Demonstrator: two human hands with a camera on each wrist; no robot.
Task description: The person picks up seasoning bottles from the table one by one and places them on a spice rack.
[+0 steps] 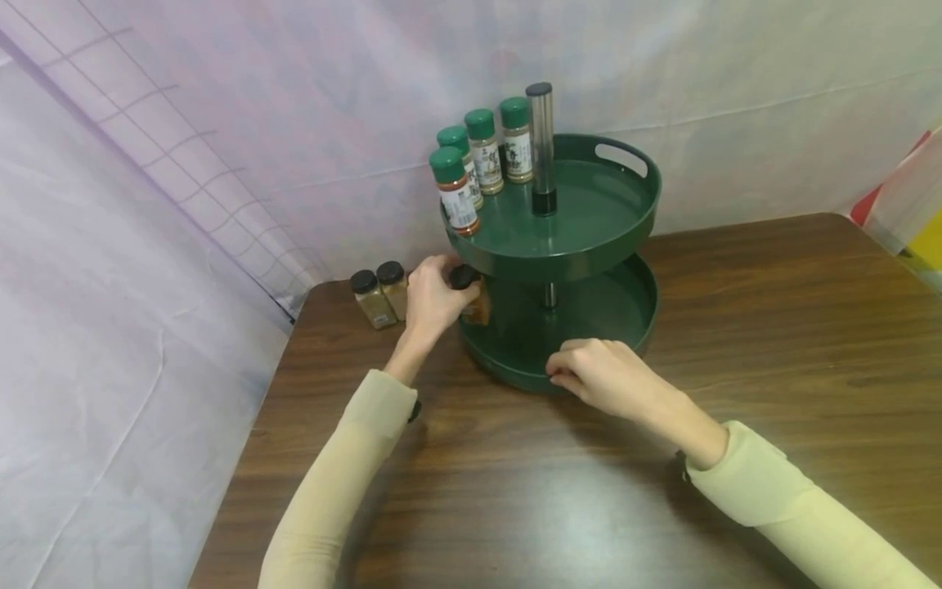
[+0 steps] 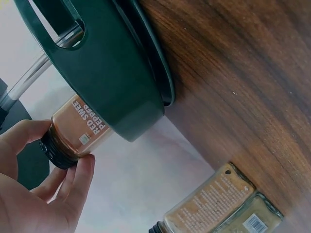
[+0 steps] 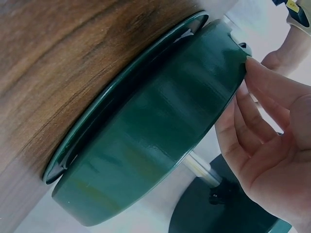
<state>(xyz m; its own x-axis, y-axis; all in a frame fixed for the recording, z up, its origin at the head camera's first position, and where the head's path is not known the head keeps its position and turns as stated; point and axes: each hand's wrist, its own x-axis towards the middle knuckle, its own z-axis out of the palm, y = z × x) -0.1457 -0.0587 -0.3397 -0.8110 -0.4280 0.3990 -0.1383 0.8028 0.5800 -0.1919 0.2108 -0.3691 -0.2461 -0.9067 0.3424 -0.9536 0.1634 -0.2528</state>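
My left hand [image 1: 432, 301] grips a spice jar [image 1: 478, 306] by its black cap at the left side of the rack's lower green tray [image 1: 515, 378]. In the left wrist view the thumb and fingers of the left hand [image 2: 46, 191] are around the cap, and the orange-brown jar [image 2: 80, 124] reads "RED SWEE… PEPPER", its base hidden behind the tray wall [image 2: 109, 82]. At the tray's front, my right hand [image 1: 607, 378] pinches the rim; the right wrist view shows the right hand's [image 3: 277, 131] thumb and fingers at the edge of the green tray [image 3: 141, 131].
Two black-capped jars [image 1: 373, 301] stand on the wooden table [image 1: 456, 491] left of the rack. On the upper tray [image 1: 589, 204], several green-capped bottles [image 1: 486, 155] line the left side beside the metal post [image 1: 541, 147]. A white cloth wall [image 1: 331, 98] hangs behind.
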